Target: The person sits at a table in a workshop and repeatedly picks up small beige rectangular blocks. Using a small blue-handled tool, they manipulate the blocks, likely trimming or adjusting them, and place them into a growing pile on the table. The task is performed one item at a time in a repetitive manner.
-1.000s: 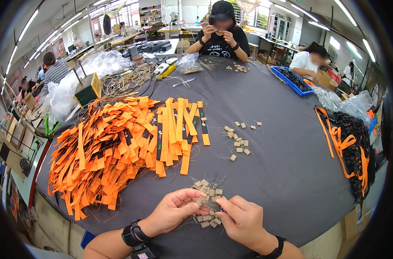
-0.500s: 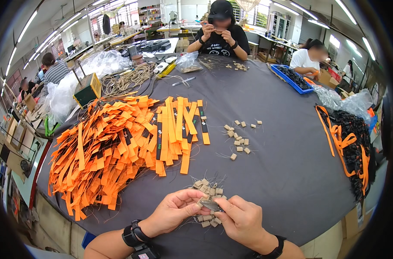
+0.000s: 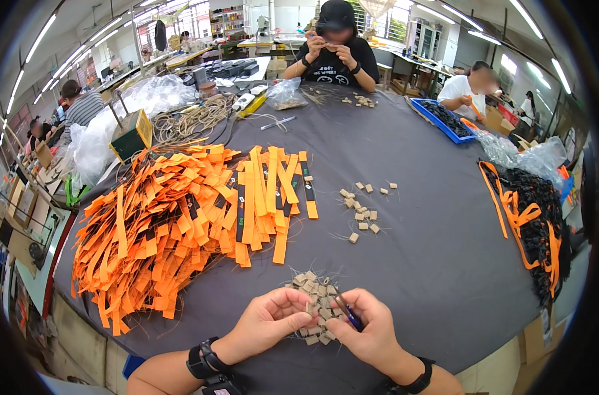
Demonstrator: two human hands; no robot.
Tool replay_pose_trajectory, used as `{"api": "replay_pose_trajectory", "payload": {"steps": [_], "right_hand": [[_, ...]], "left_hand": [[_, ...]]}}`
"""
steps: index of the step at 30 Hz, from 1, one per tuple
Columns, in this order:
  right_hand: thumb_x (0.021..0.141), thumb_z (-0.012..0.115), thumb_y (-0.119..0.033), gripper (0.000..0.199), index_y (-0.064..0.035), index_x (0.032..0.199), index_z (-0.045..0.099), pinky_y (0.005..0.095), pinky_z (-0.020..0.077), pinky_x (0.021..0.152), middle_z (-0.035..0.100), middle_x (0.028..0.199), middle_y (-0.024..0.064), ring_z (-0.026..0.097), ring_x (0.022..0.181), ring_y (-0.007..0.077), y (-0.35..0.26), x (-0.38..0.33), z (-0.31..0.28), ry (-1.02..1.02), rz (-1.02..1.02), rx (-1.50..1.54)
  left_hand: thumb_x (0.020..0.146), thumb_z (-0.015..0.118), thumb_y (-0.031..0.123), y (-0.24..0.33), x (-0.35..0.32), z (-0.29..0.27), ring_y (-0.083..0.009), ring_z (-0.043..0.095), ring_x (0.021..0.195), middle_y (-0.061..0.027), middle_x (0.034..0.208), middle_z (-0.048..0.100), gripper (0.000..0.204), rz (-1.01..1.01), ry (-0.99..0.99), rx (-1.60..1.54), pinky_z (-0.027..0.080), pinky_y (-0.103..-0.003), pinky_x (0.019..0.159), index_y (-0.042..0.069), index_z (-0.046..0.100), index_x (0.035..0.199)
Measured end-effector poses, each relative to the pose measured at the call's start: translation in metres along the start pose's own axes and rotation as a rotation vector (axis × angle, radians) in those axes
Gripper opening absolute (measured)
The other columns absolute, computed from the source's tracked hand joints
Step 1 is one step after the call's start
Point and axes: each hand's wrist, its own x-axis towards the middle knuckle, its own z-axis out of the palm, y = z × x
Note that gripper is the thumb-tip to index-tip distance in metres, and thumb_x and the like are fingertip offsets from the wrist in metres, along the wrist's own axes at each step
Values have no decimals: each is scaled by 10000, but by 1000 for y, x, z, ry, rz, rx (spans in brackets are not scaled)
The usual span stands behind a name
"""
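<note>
Both hands are low at the near edge of the dark grey table (image 3: 431, 263), working right over a small pile of tan square tags (image 3: 317, 297). The left hand (image 3: 273, 320) has its fingers curled in, fingertips resting on the near side of the pile, pinching at one of the tags, though which one is too small to tell. The right hand (image 3: 368, 327) is closed around a thin dark blue tool (image 3: 347, 311), its tip angled up toward the pile. The two hands almost touch, with the tags between and just beyond them. Further out on the table, a loose scatter of the same tan squares (image 3: 361, 209) lies well apart from the pile. To the left sprawls a big heap of orange strips (image 3: 174, 224). Across the table a person in a black shirt (image 3: 336, 56) works with raised hands.
</note>
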Motion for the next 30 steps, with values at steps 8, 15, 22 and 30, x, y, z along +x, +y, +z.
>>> {"api": "replay_pose_trajectory", "payload": {"steps": [8,15,22,30], "right_hand": [[923,607,-96,129,31,943,626,188,416,545,632,750,39,529,625,37,5,1,6,-86,237,222],[942,562,-78,140,42,917,630,201,378,471,649,762,87,476,527,54,14,2,2,-107,327,486],[917,628,-140,149,7,896,639,189,402,497,643,720,42,526,576,46,4,2,3,-66,319,250],[862,682,-196,223,-40,1019,660,238,473,564,637,787,33,612,615,130,7,8,2,187,-290,-389]], "left_hand": [[942,569,49,-5,-3,5,-141,653,899,-103,976,663,154,-23,13,173,542,-261,809,-47,567,1063],[951,555,52,-3,2,7,-131,643,911,-108,1021,655,276,-33,-66,44,526,-248,816,-39,571,1211],[936,571,36,1,-1,3,-173,654,924,-130,1056,651,308,82,-106,372,533,-281,847,-51,565,1232],[955,532,36,-2,2,0,-198,650,980,-156,1055,651,280,-34,-61,-30,531,-316,879,-50,518,1221]]}}
